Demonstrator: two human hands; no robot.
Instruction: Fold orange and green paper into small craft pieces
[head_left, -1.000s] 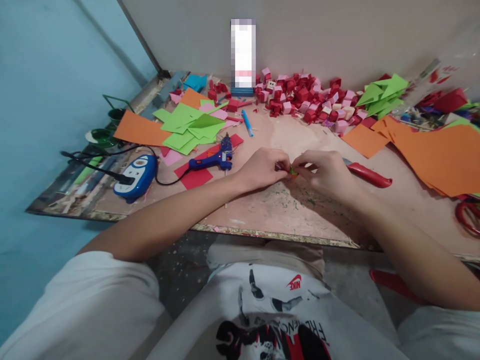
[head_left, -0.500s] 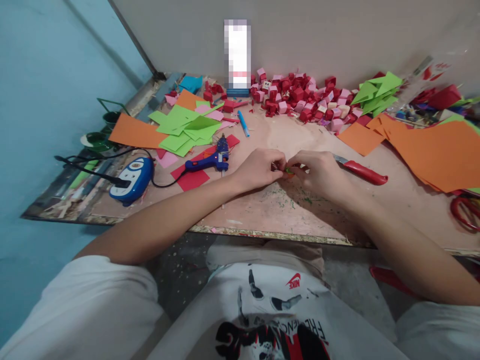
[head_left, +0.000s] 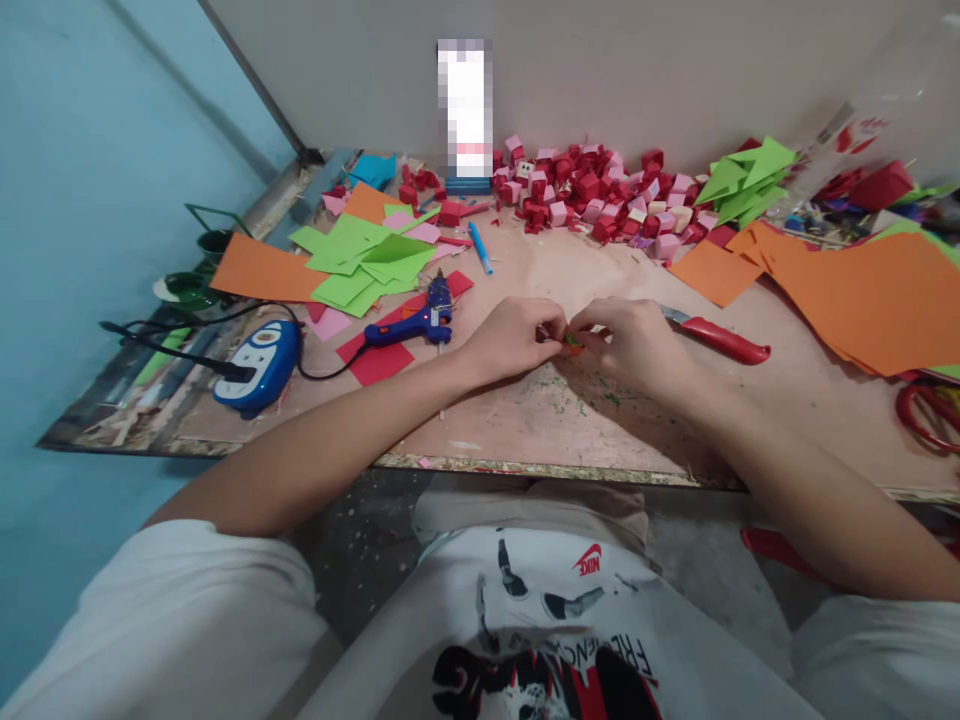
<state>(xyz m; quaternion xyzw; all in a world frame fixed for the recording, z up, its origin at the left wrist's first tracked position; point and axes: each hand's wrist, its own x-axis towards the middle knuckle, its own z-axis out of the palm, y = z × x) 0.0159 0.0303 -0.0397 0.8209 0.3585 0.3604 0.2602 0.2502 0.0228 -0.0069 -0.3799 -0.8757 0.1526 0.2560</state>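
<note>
Near the middle of the wooden table [head_left: 420, 420], my left hand [head_left: 521, 332] and my right hand [head_left: 626, 335] meet fingertip to fingertip. Between them is a small green and orange piece [head_left: 573, 345], mostly covered by the fingers, so its kind cannot be made out. Both hands are closed in a pinch on it. Fine green bits [head_left: 581, 400] are scattered on the wood just below. A red-handled knife [head_left: 724, 339] lies right of my right hand. Left of my left hand lies a blue glue gun [head_left: 412, 325] on red paper [head_left: 379, 362].
Folded red and pink paper cubes [head_left: 592, 190] are heaped at the back. Green paper [head_left: 367, 255] lies at left, orange sheets [head_left: 877, 300] at right beside red-handled scissors [head_left: 926, 420]. A blue and white power strip [head_left: 259, 368], its cord, a blue pen [head_left: 480, 248] and a blurred-out phone [head_left: 469, 110] are also there.
The whole view has shifted slightly, so everything on the table sits a little further left. Both hands keep their pinch on the small piece, with barely any finger movement.
</note>
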